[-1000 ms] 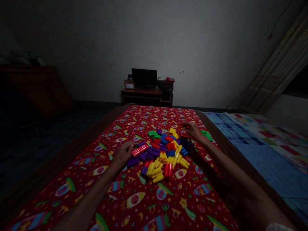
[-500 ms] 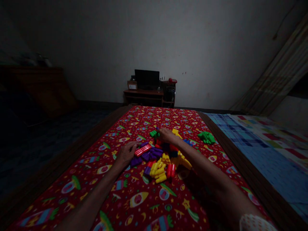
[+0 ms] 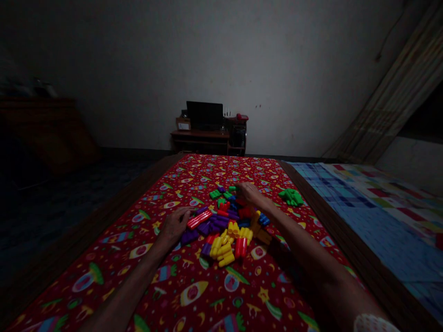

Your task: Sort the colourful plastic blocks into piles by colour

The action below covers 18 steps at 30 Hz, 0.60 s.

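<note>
A pile of plastic building blocks lies on a red patterned cloth (image 3: 194, 293). At its left edge, my left hand (image 3: 175, 225) rests open, fingers loosely stretched towards a long red block (image 3: 200, 220) and purple blocks (image 3: 189, 237). My right hand (image 3: 252, 194) reaches over the far side of the pile, fingers bent downward. Its fingertips are hidden, close to a green block (image 3: 232, 188) and above dark red blocks (image 3: 244, 212). More green blocks (image 3: 215, 194) and a purple block (image 3: 220, 189) lie left of it. Yellow blocks (image 3: 224, 249) gather at the near side.
A separate heap of green blocks (image 3: 291, 197) sits right of the pile. Blue blocks (image 3: 264, 219) lie under my right forearm. Beyond the cloth stands a low desk (image 3: 199, 134) with a monitor (image 3: 205, 115). A bed with blue bedding (image 3: 332, 203) adjoins on the right.
My right hand has shifted right over the pile, uncovering green blocks and a purple block. My left hand stays beside the red block. The whole view has shifted slightly.
</note>
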Tool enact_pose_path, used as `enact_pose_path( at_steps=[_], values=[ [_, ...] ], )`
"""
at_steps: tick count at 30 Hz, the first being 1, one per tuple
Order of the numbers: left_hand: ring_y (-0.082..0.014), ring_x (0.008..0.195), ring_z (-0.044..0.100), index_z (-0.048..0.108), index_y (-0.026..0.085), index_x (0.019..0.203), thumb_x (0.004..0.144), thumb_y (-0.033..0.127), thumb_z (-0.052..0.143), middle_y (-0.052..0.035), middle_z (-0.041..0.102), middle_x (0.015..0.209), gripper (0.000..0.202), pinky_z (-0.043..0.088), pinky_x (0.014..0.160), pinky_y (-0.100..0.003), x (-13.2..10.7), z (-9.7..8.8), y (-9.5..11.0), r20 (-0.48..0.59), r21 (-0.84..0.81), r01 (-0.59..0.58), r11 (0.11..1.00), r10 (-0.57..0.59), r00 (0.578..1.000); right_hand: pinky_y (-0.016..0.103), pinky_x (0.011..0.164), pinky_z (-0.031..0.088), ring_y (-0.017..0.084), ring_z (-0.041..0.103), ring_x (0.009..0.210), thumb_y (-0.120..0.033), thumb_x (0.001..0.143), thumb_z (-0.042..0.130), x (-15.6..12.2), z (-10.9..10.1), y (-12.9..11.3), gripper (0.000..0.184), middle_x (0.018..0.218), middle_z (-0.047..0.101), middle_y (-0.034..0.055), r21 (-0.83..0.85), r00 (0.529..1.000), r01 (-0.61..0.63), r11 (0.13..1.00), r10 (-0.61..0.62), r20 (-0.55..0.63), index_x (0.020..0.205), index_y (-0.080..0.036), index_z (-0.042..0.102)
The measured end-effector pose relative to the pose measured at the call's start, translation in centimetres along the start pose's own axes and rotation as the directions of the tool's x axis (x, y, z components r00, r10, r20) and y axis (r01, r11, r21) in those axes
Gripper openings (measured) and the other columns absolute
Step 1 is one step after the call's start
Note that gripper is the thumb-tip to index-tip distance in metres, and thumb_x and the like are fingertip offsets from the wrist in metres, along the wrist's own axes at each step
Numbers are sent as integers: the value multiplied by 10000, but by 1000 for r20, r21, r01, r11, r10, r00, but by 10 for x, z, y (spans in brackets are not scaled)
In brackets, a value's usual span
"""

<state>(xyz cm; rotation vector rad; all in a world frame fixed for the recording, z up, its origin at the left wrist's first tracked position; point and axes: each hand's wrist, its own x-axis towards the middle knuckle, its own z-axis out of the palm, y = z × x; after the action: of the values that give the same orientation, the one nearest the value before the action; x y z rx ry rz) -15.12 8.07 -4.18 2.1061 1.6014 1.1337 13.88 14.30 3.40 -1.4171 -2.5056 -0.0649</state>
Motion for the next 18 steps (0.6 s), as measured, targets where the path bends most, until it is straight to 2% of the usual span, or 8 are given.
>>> enact_pose_path(
  at_steps=[4, 9, 14, 18],
  values=[
    [-239, 1008, 658, 714, 202, 900, 858, 432, 381, -79, 733, 1031, 407, 506, 939, -374, 0, 1, 1, -7, -8, 8, 1000, -8, 1000, 238, 574, 287, 149, 569, 674, -292, 872, 549, -29, -20, 47, 216, 776, 682, 70, 68, 986, -149, 987, 153, -61, 888, -123, 682],
    [-240, 1005, 657, 717, 214, 884, 856, 436, 380, -68, 736, 1023, 404, 504, 945, -375, 0, 1, 2, -16, -8, -1, 1000, 1, 1000, 220, 584, 310, 152, 580, 696, -241, 811, 579, -75, -30, 97, 190, 799, 691, 61, 60, 938, -338, 939, 341, -54, 920, -128, 685],
    [-253, 997, 659, 716, 198, 875, 848, 458, 379, -93, 731, 1025, 427, 514, 924, -381, 1, 0, 1, -18, 18, 16, 1000, -16, 1000, 224, 629, 353, 177, 625, 795, -261, 863, 545, -110, -24, 114, 205, 904, 709, 94, -65, 924, -381, 922, 382, 8, 966, -137, 673],
    [-254, 1006, 657, 716, 181, 901, 853, 449, 373, -104, 724, 1033, 438, 507, 936, -382, -1, -1, 4, -7, 9, 19, 1000, -19, 1000, 253, 633, 357, 221, 650, 862, -330, 902, 525, -123, -18, 111, 242, 993, 703, 130, -248, 853, -512, 823, 520, -36, 1048, -180, 646]
  ],
)
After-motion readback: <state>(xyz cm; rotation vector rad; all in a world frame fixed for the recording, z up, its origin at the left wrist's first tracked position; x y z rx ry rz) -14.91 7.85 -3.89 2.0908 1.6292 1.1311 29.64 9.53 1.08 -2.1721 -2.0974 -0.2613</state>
